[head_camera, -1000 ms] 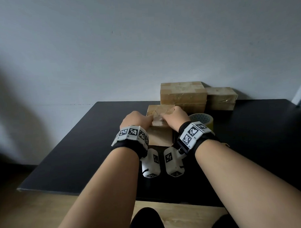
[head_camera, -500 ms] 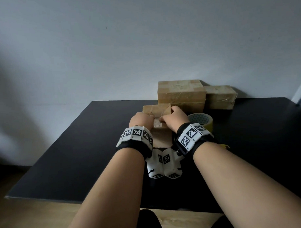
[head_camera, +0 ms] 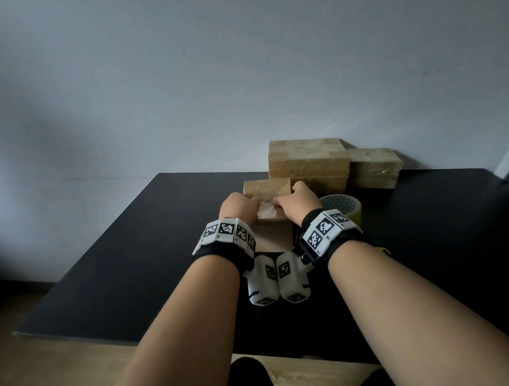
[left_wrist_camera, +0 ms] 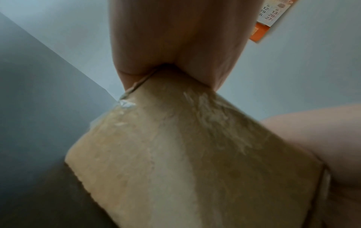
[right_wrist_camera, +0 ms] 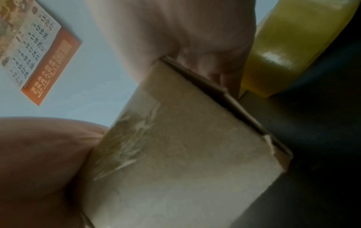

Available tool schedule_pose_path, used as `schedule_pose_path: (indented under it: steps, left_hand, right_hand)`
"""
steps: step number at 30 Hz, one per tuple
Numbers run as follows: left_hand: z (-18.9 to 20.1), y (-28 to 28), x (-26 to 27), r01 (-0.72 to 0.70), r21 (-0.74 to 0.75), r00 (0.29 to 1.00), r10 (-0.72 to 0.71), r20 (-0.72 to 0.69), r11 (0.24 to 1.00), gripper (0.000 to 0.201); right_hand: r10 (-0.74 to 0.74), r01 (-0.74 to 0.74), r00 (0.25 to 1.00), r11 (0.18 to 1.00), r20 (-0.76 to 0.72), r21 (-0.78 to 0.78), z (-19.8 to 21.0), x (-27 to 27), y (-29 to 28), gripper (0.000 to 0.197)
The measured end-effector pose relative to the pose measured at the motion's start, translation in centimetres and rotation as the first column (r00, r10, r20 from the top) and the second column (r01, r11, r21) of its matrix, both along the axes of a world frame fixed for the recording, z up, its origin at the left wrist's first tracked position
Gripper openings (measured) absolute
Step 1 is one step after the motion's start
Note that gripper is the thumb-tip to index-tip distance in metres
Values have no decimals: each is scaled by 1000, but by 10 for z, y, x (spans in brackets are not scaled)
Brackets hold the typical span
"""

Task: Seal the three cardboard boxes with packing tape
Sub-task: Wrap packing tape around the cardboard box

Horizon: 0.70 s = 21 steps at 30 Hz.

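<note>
Wall calendar [right_wrist_camera: 29, 50] numbered 12, 19, 26, small cardboard box [head_camera: 273, 218] glossed with wrinkled tape, top clutched by left hand [head_camera: 238, 208] and right hand [head_camera: 298, 204], tape roll [head_camera: 342, 208] beside on tabletop [head_camera: 134, 254]

Three brown cardboard boxes: a small one [head_camera: 266, 189] in front, a larger taped one [head_camera: 308, 159] behind, another [head_camera: 373, 167] beside it. One yellow roll of packing tape [head_camera: 344, 208]. One black table [head_camera: 128, 255]. Two hands, left [head_camera: 236, 206] and right [head_camera: 298, 201]. One wall calendar [right_wrist_camera: 37, 50].

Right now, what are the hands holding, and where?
Both the left hand and right hand grip the small cardboard box at its top, fingers over crinkled tape.
</note>
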<state>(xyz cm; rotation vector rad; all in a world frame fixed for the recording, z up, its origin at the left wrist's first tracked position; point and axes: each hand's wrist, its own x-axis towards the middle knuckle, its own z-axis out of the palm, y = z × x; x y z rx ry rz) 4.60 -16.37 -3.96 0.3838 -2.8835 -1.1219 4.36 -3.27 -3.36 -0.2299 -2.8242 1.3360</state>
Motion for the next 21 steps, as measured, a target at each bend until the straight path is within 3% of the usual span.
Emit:
schedule_pose_path:
  steps: [4,6,9,11,14,17,21]
  left_hand:
    - [5,-5,-2,51,-43,999,-51,-4,998,39]
    - [8,-7,-1,75,-79,997,-76,-11,994,39]
    - [16,-1,5,81,-263,996,-86,-7,962,38]
    - [22,9,11,44,-383,994,-77,-72,923,34]
    - [27,29,18,54,-418,977,-135,-166,907,37]
    - [29,47,28,169,-316,971,-213,-111,933,46]
    - [19,57,32,304,-492,950,-302,86,816,62]
  right_hand:
    - [68,-68,998,998,10,10,3,2,7,19]
    - [83,-82,996,995,-13,59,9,6,18,33]
    - [20,-10,996,993,-86,114,16,13,42,33]
    - [-38,54,989,993,-141,106,18,20,57,37]
    - [-48,68,990,987,-134,144,17,28,75,40]
    - [15,1,999,960,-52,279,15,33,82,35]
    - [68,-85,996,876,53,475,4,35,80,31]
